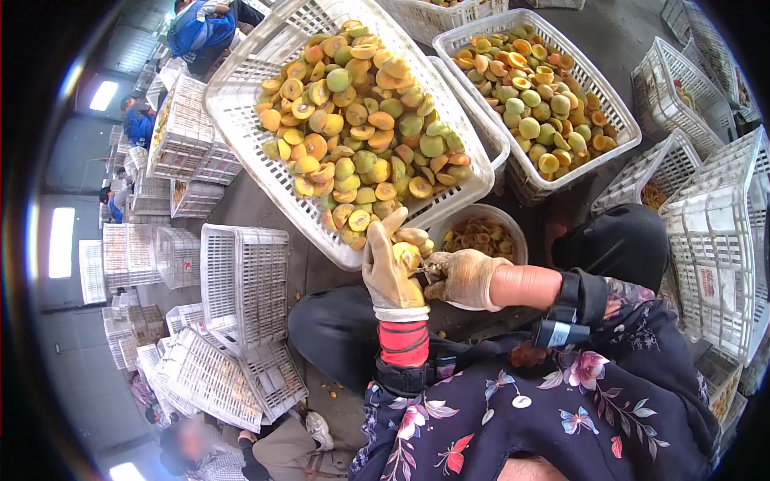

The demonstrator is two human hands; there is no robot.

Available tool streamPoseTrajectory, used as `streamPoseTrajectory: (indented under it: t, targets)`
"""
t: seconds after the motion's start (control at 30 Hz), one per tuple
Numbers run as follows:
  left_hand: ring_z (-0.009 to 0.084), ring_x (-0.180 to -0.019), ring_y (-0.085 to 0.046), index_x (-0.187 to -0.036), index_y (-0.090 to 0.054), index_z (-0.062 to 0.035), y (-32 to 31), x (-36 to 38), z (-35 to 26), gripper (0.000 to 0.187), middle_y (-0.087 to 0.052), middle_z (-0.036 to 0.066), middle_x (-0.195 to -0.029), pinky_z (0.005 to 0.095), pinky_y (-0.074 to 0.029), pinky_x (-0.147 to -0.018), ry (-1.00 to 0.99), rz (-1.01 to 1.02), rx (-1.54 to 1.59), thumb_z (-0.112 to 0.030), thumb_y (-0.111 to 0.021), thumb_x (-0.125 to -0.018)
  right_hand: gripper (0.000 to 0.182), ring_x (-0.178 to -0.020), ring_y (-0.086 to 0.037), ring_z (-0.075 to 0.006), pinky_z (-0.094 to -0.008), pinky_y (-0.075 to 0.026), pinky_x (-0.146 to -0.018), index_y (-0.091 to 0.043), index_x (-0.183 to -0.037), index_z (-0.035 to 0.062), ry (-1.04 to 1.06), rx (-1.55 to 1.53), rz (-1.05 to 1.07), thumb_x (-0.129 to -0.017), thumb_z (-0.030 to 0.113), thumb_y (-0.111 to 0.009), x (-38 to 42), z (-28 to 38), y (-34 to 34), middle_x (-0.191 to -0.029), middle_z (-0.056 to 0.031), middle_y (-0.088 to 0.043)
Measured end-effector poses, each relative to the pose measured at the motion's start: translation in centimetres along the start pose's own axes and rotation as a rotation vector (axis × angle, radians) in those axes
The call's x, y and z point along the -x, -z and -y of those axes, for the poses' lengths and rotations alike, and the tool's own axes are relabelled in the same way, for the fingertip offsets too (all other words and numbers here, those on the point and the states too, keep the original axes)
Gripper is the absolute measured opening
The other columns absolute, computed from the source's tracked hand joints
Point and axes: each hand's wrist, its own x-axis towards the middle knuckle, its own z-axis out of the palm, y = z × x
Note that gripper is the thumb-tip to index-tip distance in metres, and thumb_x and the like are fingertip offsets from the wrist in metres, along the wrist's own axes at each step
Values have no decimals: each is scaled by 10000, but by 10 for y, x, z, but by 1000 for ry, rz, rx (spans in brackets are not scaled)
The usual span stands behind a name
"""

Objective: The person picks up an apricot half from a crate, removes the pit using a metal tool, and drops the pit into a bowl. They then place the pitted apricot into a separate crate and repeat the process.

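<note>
My left hand (391,268), in a pale, stained glove, has its fingers round a yellow peach half (407,255). Close against that fruit is my right hand (465,277), also gloved, with fingers pinched around something small and thin that I cannot make out. Both hands are over my lap, at the near corner of a tilted white crate (233,100) heaped with halved peaches (353,136), some with stones in them. Just beyond my right hand sits a white tub (520,240) holding brownish-yellow scraps (480,236).
A second white crate (618,148) of peach halves, many hollowed, stands at the far right. Stacked white crates (245,280) line the left side, and more crates (714,240) rise at the right. A person (281,453) sits at lower left; others in blue are farther off.
</note>
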Motion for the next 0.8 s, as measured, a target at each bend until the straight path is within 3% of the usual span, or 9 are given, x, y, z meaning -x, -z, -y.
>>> streamPoseTrajectory:
  t: [0.13, 0.27, 0.3, 0.33, 0.4, 0.47, 0.53, 0.67, 0.8]
  targets:
    - [136, -611, -584, -1080, -660, 26, 1, -5, -5, 449, -636, 83, -721, 260, -507, -600, -6, 41, -120, -375, -462, -1034, 349, -982, -635, -328, -412, -503, -871, -578, -1195, 123, -730, 43, 477, -924, 344, -582, -27, 77, 78, -1059, -121, -666]
    - [116, -585, -567, -1059, -664, 35, -4, -2, -9, 426, -628, 75, -699, 247, -488, -578, -20, 87, -370, -335, -454, -1038, 402, -953, -665, -366, -452, -520, -833, -611, -1159, 82, -388, -103, 290, -885, 377, -629, -8, 44, 48, -1017, -165, -701]
    - [119, -591, -570, -1063, -663, 36, -7, 2, -12, 435, -626, 75, -698, 244, -482, -576, -22, 102, -289, -342, -449, -1040, 270, -665, -655, -291, -410, -505, -600, -626, -997, 86, -287, -304, 154, -902, 338, -636, -4, 32, 34, -780, -105, -684]
    - [122, -598, -574, -1066, -661, 38, -9, 4, -13, 443, -624, 75, -698, 240, -476, -573, -27, 114, -203, -348, -444, -1042, 270, -665, -655, -291, -410, -505, -600, -626, -997, 86, -290, -302, 153, -902, 338, -636, -2, 33, 45, -780, -105, -684]
    - [147, -605, -580, -1068, -656, 34, -9, 5, -16, 474, -619, 78, -697, 262, -480, -577, -73, 164, -167, -385, -435, -1043, 224, -484, -483, -144, -310, -360, -451, -579, -829, 112, -646, -1215, 543, -914, 312, -636, -3, 40, 77, -612, 16, -538]
    - [185, -594, -565, -1077, -632, 16, -8, 7, -20, 483, -581, 64, -702, 327, -504, -565, -14, 260, -22, -432, -461, -1025, 255, -456, -315, -51, -250, -218, -419, -513, -745, 149, -649, -1357, 513, -924, 287, -629, -4, 45, 78, -578, 86, -388]
    - [197, -603, -563, -1088, -622, 0, -7, 3, -15, 479, -581, 56, -719, 351, -506, -569, 20, 264, 41, -447, -465, -1020, 230, -488, -461, -89, -282, -359, -446, -547, -768, 128, -742, -938, 518, -912, 253, -675, -12, 45, 77, -566, 56, -428]
    - [203, -628, -583, -1112, -632, -36, -9, -4, -7, 467, -595, 44, -732, 347, -510, -588, 73, 150, 166, -468, -491, -1004, 261, -849, -678, -286, -407, -524, -755, -636, -1016, 116, -94, 65, 280, -894, 345, -600, -15, 41, 67, -793, -113, -677]
    - [201, -664, -612, -1168, -609, -13, 2, -19, 3, 506, -607, 63, -752, 347, -532, -606, 142, 74, 218, -476, -485, -1007, 326, -909, -670, -383, -446, -530, -794, -621, -1145, 112, -398, 239, 539, -904, 316, -541, -14, 59, 92, -919, -220, -682]
